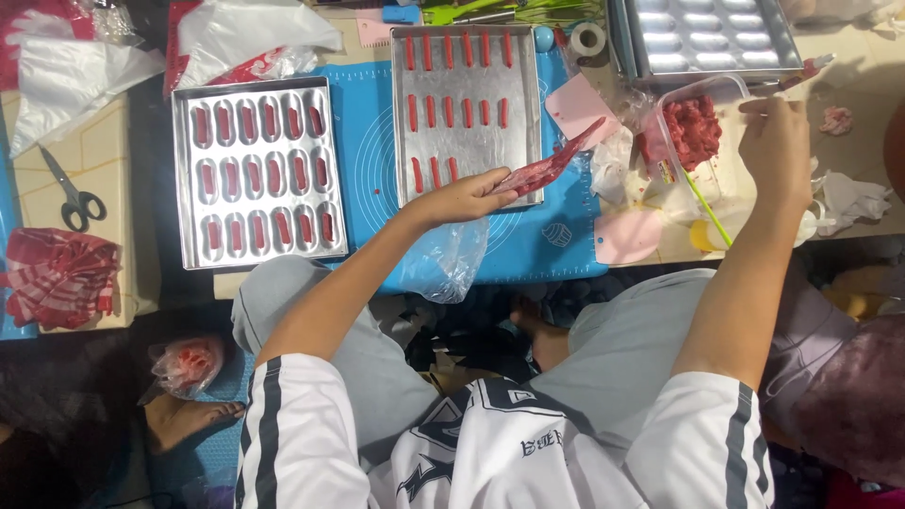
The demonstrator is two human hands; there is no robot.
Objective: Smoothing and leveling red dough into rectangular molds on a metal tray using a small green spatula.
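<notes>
My left hand [468, 196] grips a clear piping bag of red paste [551, 166], its tip pointing up and right over the lower right corner of a flat metal tray [401, 113] with rows of short red strips. My right hand [775, 141] reaches to the right over a clear plastic tub of red paste [693, 127] and pinches something small that I cannot make out. A green stick [707, 209] lies below the tub.
A metal mould tray [184, 179] with oval cups filled red sits left on the blue mat [537, 240]. Another mould tray [702, 38] stands at top right. Scissors [71, 198], red folded bags [58, 278], pink scrapers [627, 236] and plastic bags surround them.
</notes>
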